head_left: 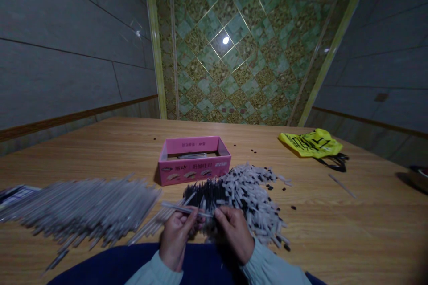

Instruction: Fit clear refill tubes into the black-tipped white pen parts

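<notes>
In front of the pink box [195,174], on the person's side, the left hand [178,231] had its thumb and fingers closed around one slim clear tube [172,207]. The right hand [236,229] had its thumb and forefinger drawn together at the tube's right end; whatever they pinched was too small to tell. There was one box, and one yellow bag [309,143] lay well to its right, with one loose tube [342,186] nearer. The tube pile [92,207] left of the box and the heap of white-and-black pieces [252,193] at its right front were too dense to count.
</notes>
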The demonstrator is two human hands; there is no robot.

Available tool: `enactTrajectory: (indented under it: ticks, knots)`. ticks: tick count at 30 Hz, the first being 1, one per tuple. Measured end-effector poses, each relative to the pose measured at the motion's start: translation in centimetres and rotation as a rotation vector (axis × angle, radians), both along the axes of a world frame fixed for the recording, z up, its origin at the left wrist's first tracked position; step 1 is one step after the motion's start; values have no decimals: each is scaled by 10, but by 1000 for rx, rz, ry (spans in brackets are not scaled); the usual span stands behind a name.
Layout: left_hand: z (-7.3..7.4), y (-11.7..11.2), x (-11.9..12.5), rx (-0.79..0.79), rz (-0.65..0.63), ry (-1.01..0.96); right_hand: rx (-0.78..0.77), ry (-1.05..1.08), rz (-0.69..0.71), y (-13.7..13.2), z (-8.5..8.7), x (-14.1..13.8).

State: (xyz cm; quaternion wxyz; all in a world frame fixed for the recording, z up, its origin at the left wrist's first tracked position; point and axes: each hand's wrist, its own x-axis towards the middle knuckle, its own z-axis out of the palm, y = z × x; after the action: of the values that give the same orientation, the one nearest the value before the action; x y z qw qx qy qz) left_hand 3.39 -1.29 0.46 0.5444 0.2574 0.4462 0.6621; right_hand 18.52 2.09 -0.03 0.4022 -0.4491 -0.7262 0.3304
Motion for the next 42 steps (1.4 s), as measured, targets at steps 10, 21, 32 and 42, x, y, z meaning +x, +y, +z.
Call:
enactTrajectory:
  ticks: [10,21,32,42]
  knots:
    - [0,0,-1,-5,-16,-2,-220,135,100,2,-2,-2]
    - [-4,2,-3,-14,-2,-44,-118,257,66,10,0,7]
    - [-5,4,-7,-53,40,-89,92,-141,-99,14,3,17]
    - [-1,-2,-5,48,-107,6,98,-108,-87,10,5,13]
